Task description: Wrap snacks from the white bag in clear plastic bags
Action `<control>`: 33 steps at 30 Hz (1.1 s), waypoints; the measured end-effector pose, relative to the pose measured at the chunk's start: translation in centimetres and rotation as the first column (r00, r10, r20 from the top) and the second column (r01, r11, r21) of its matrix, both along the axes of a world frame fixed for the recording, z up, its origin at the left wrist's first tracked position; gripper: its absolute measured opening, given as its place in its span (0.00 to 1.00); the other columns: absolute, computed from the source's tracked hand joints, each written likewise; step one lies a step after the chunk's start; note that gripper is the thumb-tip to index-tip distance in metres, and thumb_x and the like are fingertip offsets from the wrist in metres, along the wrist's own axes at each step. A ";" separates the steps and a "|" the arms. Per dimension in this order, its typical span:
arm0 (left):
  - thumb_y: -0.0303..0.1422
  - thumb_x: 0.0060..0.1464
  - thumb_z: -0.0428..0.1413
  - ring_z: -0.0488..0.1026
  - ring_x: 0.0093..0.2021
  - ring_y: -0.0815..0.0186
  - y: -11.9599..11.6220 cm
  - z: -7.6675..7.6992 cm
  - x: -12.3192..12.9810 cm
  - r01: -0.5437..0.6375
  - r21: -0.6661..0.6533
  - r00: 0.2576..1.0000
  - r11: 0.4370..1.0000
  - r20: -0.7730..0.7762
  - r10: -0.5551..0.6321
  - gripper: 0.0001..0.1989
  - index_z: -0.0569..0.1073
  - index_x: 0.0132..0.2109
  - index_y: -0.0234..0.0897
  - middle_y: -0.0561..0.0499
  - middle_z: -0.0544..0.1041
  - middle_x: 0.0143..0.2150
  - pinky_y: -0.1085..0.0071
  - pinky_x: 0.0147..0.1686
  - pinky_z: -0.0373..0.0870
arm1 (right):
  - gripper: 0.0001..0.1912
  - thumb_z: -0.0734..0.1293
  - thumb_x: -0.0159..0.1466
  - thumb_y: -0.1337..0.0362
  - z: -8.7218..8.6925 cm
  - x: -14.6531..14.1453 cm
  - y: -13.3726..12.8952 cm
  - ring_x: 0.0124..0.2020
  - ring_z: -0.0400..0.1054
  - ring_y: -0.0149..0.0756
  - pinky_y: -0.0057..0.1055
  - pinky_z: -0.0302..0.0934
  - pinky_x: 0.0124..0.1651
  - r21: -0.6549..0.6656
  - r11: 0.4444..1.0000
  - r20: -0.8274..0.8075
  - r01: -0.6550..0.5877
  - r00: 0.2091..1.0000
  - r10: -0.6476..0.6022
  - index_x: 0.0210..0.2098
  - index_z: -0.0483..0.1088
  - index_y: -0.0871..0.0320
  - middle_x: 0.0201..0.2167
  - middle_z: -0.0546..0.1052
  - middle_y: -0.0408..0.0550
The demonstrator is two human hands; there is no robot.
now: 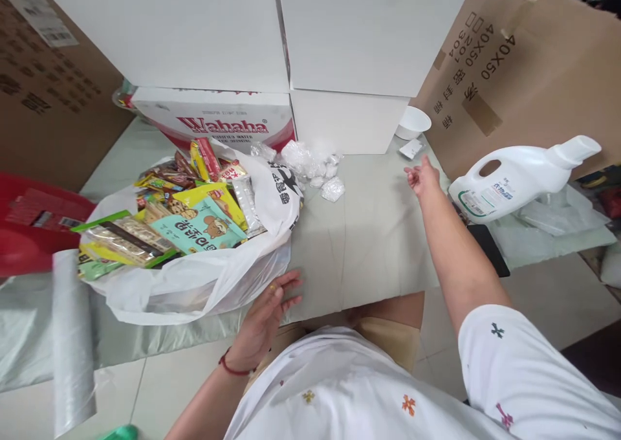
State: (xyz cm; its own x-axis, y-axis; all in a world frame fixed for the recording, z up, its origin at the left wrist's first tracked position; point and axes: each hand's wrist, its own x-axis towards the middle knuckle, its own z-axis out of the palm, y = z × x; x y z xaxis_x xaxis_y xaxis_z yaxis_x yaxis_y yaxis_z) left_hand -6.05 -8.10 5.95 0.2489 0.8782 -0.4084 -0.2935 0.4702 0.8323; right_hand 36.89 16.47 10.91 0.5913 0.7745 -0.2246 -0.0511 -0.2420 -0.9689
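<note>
The white plastic bag point(194, 292) of snacks sits just beside my left hand point(272, 307), whose fingers are loosely spread and empty; whether they brush it, I can't tell. I'd rest that hand low so the bag doesn't tip. Farther right, I judge the step a reach: I'd pinch the small packet point(412, 149) by its near edge, clear of the white bowl point(414, 123). It lies just beyond my right hand point(425, 178), fingers half curled, apart, nothing visible between them; contact is unclear.
</note>
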 end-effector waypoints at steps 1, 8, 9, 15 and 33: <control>0.49 0.58 0.59 0.66 0.62 0.51 -0.4 -0.3 -0.2 0.005 0.013 0.998 1.000 -0.062 -0.005 0.22 0.78 0.54 0.42 0.43 0.71 0.63 0.61 0.52 0.72 | 0.17 0.62 0.69 0.52 -1.0 -1.0 -0.7 0.17 0.55 0.23 0.21 0.51 0.20 -0.015 0.999 0.013 -0.045 0.999 0.045 0.31 0.63 0.57 0.21 0.71 0.42; 0.58 0.56 0.55 0.67 0.29 0.65 -0.8 -1.7 -0.2 0.106 0.000 0.939 0.994 -0.329 -0.100 0.27 0.79 0.32 0.37 0.48 0.74 0.28 0.69 0.31 0.66 | 0.10 0.72 0.57 0.57 -7.6 -5.4 -10.0 0.17 0.52 0.25 0.25 0.45 0.21 -0.205 0.853 0.126 -0.479 0.852 0.509 0.29 0.74 0.58 0.17 0.68 0.39; 0.59 0.55 0.56 0.66 0.28 0.67 -0.6 -1.8 0.0 0.091 -0.025 0.942 0.996 -0.323 -0.094 0.28 0.78 0.31 0.36 0.49 0.73 0.26 0.70 0.30 0.64 | 0.10 0.71 0.57 0.56 -7.5 -5.2 -10.3 0.19 0.54 0.26 0.26 0.48 0.23 -0.232 0.815 0.184 -0.531 0.799 0.573 0.30 0.75 0.57 0.19 0.70 0.39; 0.60 0.48 0.61 0.65 0.28 0.68 -0.4 -1.6 0.7 0.036 -0.054 0.955 0.998 -0.293 -0.050 0.28 0.77 0.34 0.35 0.51 0.73 0.28 0.71 0.29 0.62 | 0.08 0.66 0.60 0.63 -5.5 -6.7 -5.6 0.34 0.68 0.36 0.33 0.62 0.41 -0.307 0.738 0.640 -0.601 0.443 0.628 0.37 0.78 0.55 0.37 0.78 0.48; 0.54 0.48 0.64 0.74 0.35 0.65 3.6 0.1 5.7 -0.010 0.151 0.990 0.989 -0.139 0.031 0.35 0.67 0.57 0.39 0.46 0.73 0.48 0.76 0.18 0.63 | 0.14 0.73 0.59 0.51 -4.6 -14.9 -14.7 0.21 0.62 0.29 0.28 0.61 0.25 0.105 0.789 0.101 -0.605 0.796 0.597 0.37 0.77 0.54 0.21 0.71 0.39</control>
